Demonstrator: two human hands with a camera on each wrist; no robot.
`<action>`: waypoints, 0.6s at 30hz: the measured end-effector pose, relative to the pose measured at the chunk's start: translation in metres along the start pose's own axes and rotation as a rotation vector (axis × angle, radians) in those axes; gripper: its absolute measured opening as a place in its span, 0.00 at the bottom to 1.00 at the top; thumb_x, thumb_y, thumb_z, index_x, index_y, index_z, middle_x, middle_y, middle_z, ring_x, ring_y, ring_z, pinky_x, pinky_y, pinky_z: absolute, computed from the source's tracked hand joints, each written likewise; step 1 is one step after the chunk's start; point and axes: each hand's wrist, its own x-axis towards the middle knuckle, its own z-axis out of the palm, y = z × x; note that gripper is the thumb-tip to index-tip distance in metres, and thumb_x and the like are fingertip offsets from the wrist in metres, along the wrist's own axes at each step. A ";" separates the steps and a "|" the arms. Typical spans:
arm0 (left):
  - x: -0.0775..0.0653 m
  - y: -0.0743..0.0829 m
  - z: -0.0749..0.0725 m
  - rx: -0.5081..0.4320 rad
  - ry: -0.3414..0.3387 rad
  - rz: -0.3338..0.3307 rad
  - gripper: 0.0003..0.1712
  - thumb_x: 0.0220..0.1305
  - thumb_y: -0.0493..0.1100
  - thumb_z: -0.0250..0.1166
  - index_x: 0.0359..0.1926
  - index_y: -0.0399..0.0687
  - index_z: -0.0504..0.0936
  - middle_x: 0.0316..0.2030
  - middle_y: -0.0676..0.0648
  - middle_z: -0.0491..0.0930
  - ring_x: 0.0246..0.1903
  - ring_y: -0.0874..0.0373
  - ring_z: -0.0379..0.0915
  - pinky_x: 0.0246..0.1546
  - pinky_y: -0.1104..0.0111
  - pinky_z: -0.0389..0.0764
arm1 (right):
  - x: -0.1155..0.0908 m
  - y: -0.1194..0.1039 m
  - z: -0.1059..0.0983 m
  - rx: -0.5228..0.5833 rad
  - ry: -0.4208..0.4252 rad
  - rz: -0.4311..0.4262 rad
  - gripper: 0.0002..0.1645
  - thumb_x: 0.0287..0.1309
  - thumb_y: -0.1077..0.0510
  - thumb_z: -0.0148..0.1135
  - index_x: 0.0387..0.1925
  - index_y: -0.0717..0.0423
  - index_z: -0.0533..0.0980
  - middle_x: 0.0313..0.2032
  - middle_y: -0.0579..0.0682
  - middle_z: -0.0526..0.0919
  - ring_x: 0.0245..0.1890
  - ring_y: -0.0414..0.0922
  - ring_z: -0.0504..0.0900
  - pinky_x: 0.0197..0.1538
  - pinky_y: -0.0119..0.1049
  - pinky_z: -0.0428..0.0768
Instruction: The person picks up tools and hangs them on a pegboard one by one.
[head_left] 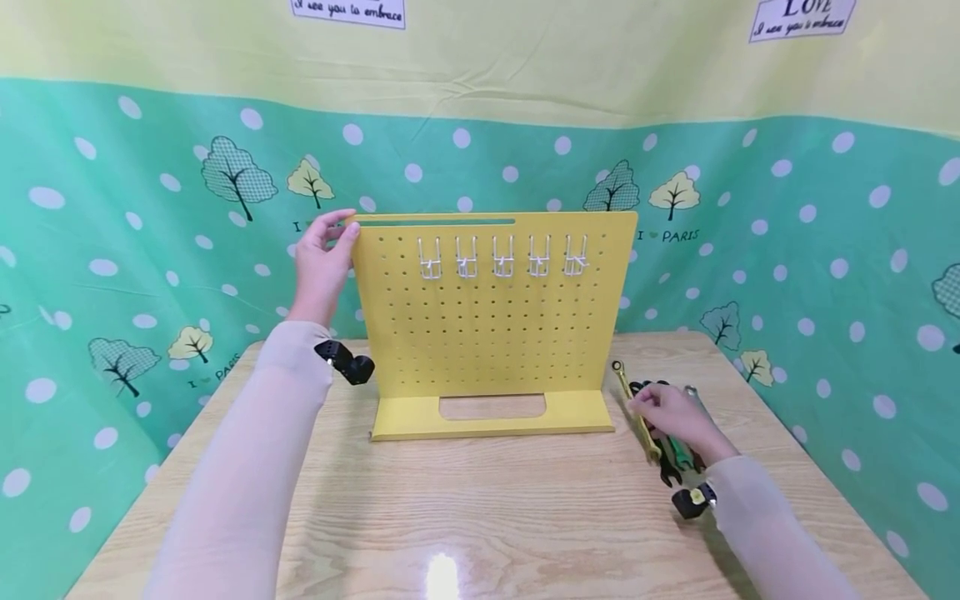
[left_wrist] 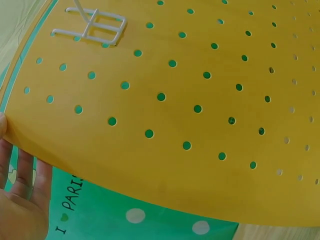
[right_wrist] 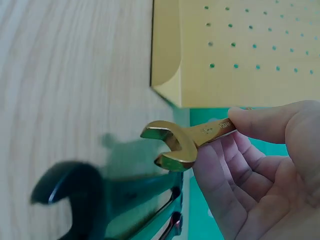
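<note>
A yellow pegboard (head_left: 495, 362) stands upright on its own foot on the table. At its top left corner my left hand (head_left: 322, 267) holds the edge, thumb in front and fingers behind. Right of the board, my right hand (head_left: 682, 421) pinches a gold wrench (right_wrist: 210, 131) by its shank, between thumb and fingers. The wrench's open end points towards me, lifted a little above the table in the right wrist view. Beneath and beside that hand lie several more wrenches, among them a black wrench (right_wrist: 70, 187) and a green wrench (head_left: 681, 452), partly hidden by the hand.
Several white wire hooks (head_left: 502, 258) hang in a row across the upper part of the board. The wooden table (head_left: 465, 508) runs back to a green and yellow patterned cloth (head_left: 465, 150), which also hangs along both sides.
</note>
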 end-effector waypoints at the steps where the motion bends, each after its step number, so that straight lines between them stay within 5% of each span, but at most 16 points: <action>1: 0.000 0.000 0.000 0.005 0.001 0.003 0.21 0.72 0.50 0.61 0.63 0.56 0.78 0.53 0.49 0.74 0.48 0.55 0.77 0.50 0.65 0.82 | -0.001 -0.003 0.000 0.002 -0.002 -0.012 0.18 0.71 0.52 0.60 0.46 0.66 0.75 0.37 0.57 0.78 0.32 0.49 0.79 0.35 0.44 0.87; 11: 0.000 -0.001 0.000 0.014 0.008 0.008 0.19 0.72 0.50 0.61 0.61 0.58 0.79 0.52 0.49 0.75 0.47 0.55 0.77 0.48 0.67 0.83 | 0.003 -0.032 0.004 -0.002 -0.005 -0.075 0.15 0.72 0.51 0.59 0.42 0.61 0.76 0.28 0.51 0.77 0.24 0.52 0.79 0.30 0.45 0.81; 18: 0.002 -0.003 0.000 0.013 0.007 0.017 0.19 0.72 0.50 0.62 0.61 0.57 0.79 0.51 0.49 0.75 0.46 0.56 0.77 0.46 0.68 0.83 | 0.010 -0.050 0.015 0.064 -0.022 -0.141 0.15 0.71 0.53 0.60 0.41 0.63 0.75 0.33 0.54 0.78 0.27 0.46 0.78 0.33 0.44 0.87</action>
